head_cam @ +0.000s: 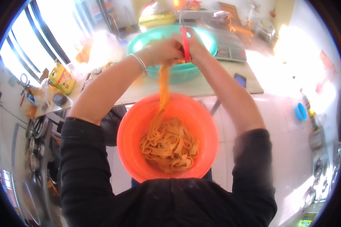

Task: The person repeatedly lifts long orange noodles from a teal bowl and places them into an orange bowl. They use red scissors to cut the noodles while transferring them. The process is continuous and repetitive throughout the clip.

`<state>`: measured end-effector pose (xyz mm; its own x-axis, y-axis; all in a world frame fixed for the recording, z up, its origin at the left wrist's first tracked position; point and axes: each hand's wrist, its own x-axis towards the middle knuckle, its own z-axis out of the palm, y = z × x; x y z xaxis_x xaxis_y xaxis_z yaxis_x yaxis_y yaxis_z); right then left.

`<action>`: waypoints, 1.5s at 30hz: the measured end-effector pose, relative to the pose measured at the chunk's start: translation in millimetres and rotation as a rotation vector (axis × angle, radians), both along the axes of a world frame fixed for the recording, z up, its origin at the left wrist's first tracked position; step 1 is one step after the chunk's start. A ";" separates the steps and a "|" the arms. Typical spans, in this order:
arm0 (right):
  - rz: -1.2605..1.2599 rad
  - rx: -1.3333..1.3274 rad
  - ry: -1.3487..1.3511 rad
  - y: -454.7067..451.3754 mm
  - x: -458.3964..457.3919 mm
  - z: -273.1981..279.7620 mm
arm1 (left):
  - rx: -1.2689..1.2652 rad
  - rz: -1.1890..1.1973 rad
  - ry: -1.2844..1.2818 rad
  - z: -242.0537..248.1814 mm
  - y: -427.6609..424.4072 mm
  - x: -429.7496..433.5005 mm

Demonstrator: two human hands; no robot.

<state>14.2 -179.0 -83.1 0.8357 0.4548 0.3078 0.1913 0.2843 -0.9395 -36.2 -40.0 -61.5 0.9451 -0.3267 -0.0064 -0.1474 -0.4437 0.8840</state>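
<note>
My left hand (164, 51) grips a long bundle of flat strips (164, 85), noodle-like and yellow-orange, that hangs down into a red-orange plastic basin (125, 136) close to my body. A coiled heap of such strips (170, 144) lies in that basin. In my right hand (195, 46) is a pair of scissors with red handles (185, 44), its blades pointing away from me. Both hands are close together above a turquoise plastic basin (173, 75) on the table. Some orange pieces show inside it, partly hidden by my hands.
The table (187, 89) bears a flat scale-like device (228, 53) and a phone (240, 80) at the right, with a yellow jug (62, 78) and plastic bags at the left. Pots (34, 153) stand on a shelf at far left. A blue bowl (301, 111) is at the right.
</note>
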 end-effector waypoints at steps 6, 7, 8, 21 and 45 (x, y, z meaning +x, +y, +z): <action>-0.065 0.037 0.001 -12.9 20.8 18.2 | -0.085 -0.037 0.116 -18.9 28.6 -27.5; -0.096 0.057 0.025 -19.3 32.9 18.4 | -0.126 -0.018 0.188 -14.3 32.0 -34.0; -0.128 0.077 0.049 -23.9 47.7 14.0 | -0.166 0.000 0.262 -10.2 37.2 -38.4; 0.275 0.013 0.368 -93.4 4.3 -15.0 | 0.003 0.304 0.208 62.5 73.4 26.2; 0.151 0.060 0.372 -25.9 -18.3 -6.9 | 0.107 0.022 -0.045 24.6 44.5 20.0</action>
